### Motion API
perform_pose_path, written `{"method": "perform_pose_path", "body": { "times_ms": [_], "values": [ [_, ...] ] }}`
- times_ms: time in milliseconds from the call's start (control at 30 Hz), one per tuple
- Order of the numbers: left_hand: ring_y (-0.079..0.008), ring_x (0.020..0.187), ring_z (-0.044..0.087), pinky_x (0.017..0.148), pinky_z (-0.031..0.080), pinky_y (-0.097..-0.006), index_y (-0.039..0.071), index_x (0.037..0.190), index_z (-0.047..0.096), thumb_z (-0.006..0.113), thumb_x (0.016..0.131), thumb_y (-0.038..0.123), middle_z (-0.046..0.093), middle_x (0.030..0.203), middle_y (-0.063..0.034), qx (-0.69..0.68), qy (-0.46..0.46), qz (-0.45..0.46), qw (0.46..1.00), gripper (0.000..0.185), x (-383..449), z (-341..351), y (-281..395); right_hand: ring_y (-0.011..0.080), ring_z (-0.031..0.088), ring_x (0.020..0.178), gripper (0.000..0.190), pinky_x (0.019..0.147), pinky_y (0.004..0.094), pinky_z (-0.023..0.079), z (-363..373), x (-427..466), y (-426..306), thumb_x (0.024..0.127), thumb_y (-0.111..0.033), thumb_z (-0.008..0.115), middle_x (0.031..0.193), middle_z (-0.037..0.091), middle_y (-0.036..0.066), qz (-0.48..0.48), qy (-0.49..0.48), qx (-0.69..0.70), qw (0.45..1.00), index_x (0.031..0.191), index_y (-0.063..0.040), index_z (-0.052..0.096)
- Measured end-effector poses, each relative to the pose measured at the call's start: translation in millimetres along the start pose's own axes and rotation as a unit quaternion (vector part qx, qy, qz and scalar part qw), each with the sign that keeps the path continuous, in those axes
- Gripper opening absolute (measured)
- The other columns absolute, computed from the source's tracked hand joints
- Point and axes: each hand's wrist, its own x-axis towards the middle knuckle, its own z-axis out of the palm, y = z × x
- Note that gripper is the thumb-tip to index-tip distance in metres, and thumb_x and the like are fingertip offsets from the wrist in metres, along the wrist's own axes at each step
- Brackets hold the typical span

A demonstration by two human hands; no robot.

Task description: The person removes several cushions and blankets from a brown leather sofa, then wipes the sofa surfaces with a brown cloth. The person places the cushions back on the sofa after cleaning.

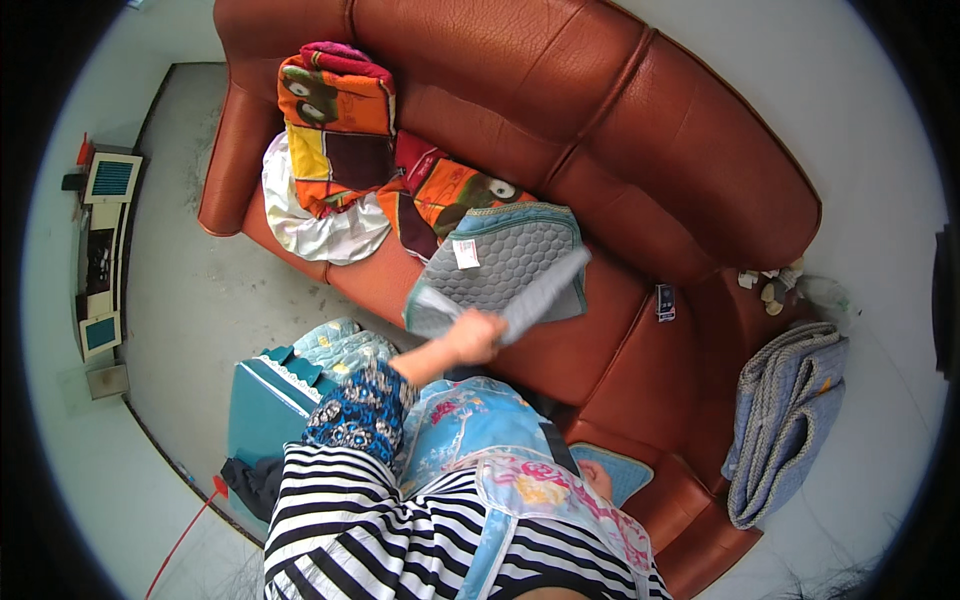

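Note:
My left hand point(478, 336) is closed on a long, light grey thing point(546, 291), blurred by motion; whether it is a separate cloth or a flap cannot be told. Beneath it, a grey quilted mat point(502, 262) with green edging and a white label lies on the brown leather sofa point(495, 135). At the lower right, my right hand point(596, 478) is partly hidden by the floral apron point(472, 420), beside a light blue quilted mat point(626, 469). Its grip cannot be seen.
Orange patterned blankets point(337, 112) and a shiny white cloth point(285, 217) lie on the sofa's left. A small box point(665, 302) sits near the corner, a folded grey-blue quilt point(784, 427) at the right. A teal covered piece point(259, 405) stands left, with a pale quilted cloth point(341, 349) beside it.

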Motion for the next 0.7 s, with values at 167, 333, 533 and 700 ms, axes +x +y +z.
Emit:
{"method": "perform_pose_path", "body": {
  "times_ms": [167, 333, 533, 700],
  "values": [
    [-0.0410, 0.086, 0.065, 0.077, 0.051, -0.0524, 0.007, 0.092, 0.057, 0.074, 0.073, 0.016, 0.064, 0.086, -0.0157, -0.216, -0.003, 0.107, 0.970, 0.027, -35, -8, 168, 0.0223, 0.067, 0.108, 0.040, 0.094, 0.0362, 0.053, 4, 32, -109, 0.105, -0.036, 0.057, 0.122, 0.070, 0.011, 0.147, -0.017, 0.390, 0.909, 0.134, -0.010, 0.060],
    [-0.0392, 0.091, 0.064, 0.080, 0.052, -0.0459, 0.006, 0.101, 0.062, 0.071, 0.077, 0.011, 0.062, 0.094, -0.0139, -0.365, -0.047, 0.165, 0.915, 0.027, -16, -49, 252, 0.0209, 0.064, 0.110, 0.040, 0.092, 0.0368, 0.053, -14, 60, -106, 0.103, -0.038, 0.058, 0.126, 0.066, 0.010, 0.091, -0.149, 0.572, 0.801, 0.133, -0.011, 0.058],
    [-0.0370, 0.119, 0.058, 0.096, 0.050, -0.0429, 0.007, 0.128, 0.058, 0.075, 0.081, 0.018, 0.056, 0.129, -0.0165, -0.333, 0.032, 0.166, 0.928, 0.051, -40, -54, 276, 0.0188, 0.065, 0.103, 0.035, 0.088, 0.0343, 0.053, -31, 35, -140, 0.102, -0.033, 0.060, 0.119, 0.068, 0.009, 0.008, -0.221, 0.509, 0.832, 0.128, -0.009, 0.062],
    [-0.0437, 0.139, 0.042, 0.113, 0.036, -0.0509, 0.011, 0.150, 0.043, 0.080, 0.078, 0.027, 0.040, 0.154, -0.0197, -0.057, 0.209, 0.115, 0.969, 0.083, -68, -111, 281, 0.0170, 0.066, 0.098, 0.030, 0.084, 0.0322, 0.053, -9, 39, -202, 0.102, -0.029, 0.061, 0.113, 0.070, 0.008, -0.080, -0.267, 0.373, 0.885, 0.123, -0.008, 0.064]
  ]
}}
